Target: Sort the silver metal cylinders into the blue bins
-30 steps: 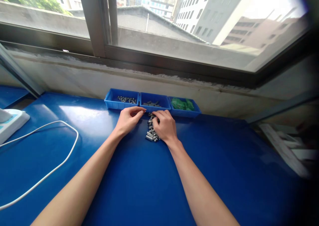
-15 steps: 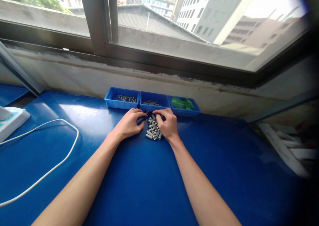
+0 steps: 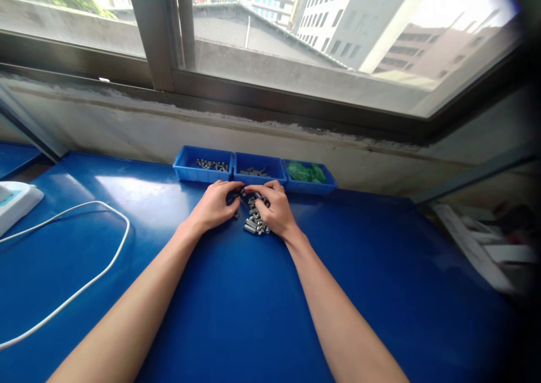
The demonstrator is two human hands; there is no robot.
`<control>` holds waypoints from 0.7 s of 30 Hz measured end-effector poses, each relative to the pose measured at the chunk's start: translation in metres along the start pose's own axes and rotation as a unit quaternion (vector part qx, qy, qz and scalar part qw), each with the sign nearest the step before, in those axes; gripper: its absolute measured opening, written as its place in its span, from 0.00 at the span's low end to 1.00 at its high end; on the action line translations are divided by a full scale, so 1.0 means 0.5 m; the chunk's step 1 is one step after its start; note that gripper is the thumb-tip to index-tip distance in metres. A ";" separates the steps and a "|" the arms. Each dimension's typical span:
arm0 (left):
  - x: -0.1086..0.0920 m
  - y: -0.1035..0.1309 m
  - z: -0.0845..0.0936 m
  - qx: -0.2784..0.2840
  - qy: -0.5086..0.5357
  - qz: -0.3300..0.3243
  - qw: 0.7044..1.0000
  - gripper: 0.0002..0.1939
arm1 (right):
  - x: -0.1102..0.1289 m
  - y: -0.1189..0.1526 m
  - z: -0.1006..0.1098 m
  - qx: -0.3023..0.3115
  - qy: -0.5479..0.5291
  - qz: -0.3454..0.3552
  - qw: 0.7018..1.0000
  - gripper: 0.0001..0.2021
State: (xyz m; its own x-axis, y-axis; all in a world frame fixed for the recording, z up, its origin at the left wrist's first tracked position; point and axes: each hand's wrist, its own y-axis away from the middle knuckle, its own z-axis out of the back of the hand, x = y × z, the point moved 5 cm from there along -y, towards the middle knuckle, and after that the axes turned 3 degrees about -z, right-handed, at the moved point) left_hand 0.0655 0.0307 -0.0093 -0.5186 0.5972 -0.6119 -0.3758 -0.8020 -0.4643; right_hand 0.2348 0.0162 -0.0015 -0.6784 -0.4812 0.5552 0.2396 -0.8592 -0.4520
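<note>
Small metal cylinder-shaped pieces (image 3: 252,225) lie in a loose pile on the blue table, in front of the bins. My left hand (image 3: 214,204) rests at the pile's left side, its thumb and forefinger apart in a curve around a few dark pieces (image 3: 236,216). From the right, my right hand (image 3: 275,207) reaches over the pile with its forefinger stretched toward the left fingertips. Its thumb touches the pieces and stands apart from the forefinger. Part of the pile is hidden under the right hand.
Three blue bins stand in a row by the wall: the left bin (image 3: 182,173) holds small screw-like parts, the middle bin (image 3: 242,160) metal pieces, the right bin (image 3: 329,187) green plastic bags. A white cable (image 3: 122,242) and power strip (image 3: 21,205) lie left.
My right hand has shifted a little left across the pile. A few pieces now show inside the curve of my left hand. The view has also shifted slightly.
</note>
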 end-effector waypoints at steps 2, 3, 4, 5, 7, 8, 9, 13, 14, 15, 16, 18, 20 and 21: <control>0.000 -0.001 -0.001 0.004 0.000 0.004 1.000 0.22 | -0.002 0.000 0.005 -0.018 -0.022 -0.003 1.000 0.19; -0.002 -0.002 -0.001 0.011 -0.005 0.000 1.000 0.21 | -0.003 0.000 0.007 -0.029 -0.026 -0.008 0.999 0.19; -0.004 -0.003 -0.002 0.018 -0.013 -0.005 1.000 0.21 | -0.004 0.000 0.008 -0.038 -0.025 -0.013 0.999 0.18; -0.006 -0.004 -0.003 0.025 -0.021 -0.012 0.999 0.20 | -0.005 0.000 0.009 -0.045 -0.022 -0.017 0.999 0.17; -0.009 -0.005 -0.003 0.035 -0.031 -0.022 0.999 0.18 | -0.005 -0.001 0.008 -0.049 -0.008 -0.020 0.999 0.15; -0.010 -0.005 -0.002 0.036 -0.031 -0.025 0.999 0.17 | -0.005 -0.001 0.007 -0.048 0.000 -0.018 0.999 0.15; -0.009 -0.005 -0.002 0.037 -0.026 -0.026 0.999 0.16 | -0.004 0.000 0.006 -0.048 0.007 -0.015 0.999 0.14; 0.001 -0.001 -0.003 0.036 0.028 0.003 0.999 0.18 | -0.002 0.001 0.005 -0.046 0.018 -0.007 0.999 0.12; 0.003 -0.001 -0.003 0.035 0.046 0.014 0.998 0.18 | -0.002 0.001 0.005 -0.046 0.019 -0.008 0.999 0.12; 0.005 0.000 -0.001 0.036 0.065 0.024 0.997 0.18 | -0.002 0.001 0.005 -0.046 0.020 -0.008 0.999 0.11; 0.006 0.000 0.001 0.038 0.084 0.032 0.995 0.19 | -0.002 0.001 0.005 -0.047 0.021 -0.008 0.999 0.11; 0.006 0.000 0.013 0.041 0.104 0.042 0.993 0.20 | -0.001 0.001 0.006 -0.049 0.020 -0.008 0.999 0.11; 0.007 0.000 0.033 0.040 0.084 0.036 0.995 0.21 | -0.001 0.001 0.007 -0.053 0.015 -0.010 0.998 0.10; 0.006 0.000 0.041 0.050 0.054 0.020 0.997 0.21 | -0.001 0.001 0.007 -0.055 0.011 -0.011 0.998 0.10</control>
State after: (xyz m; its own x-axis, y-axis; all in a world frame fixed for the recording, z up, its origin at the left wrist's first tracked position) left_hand 0.0481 0.0324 0.0021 -0.4511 0.5580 -0.6965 -0.4342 -0.8191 -0.3750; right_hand 0.2379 0.0152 0.0005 -0.6986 -0.4572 0.5504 0.1474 -0.8447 -0.5145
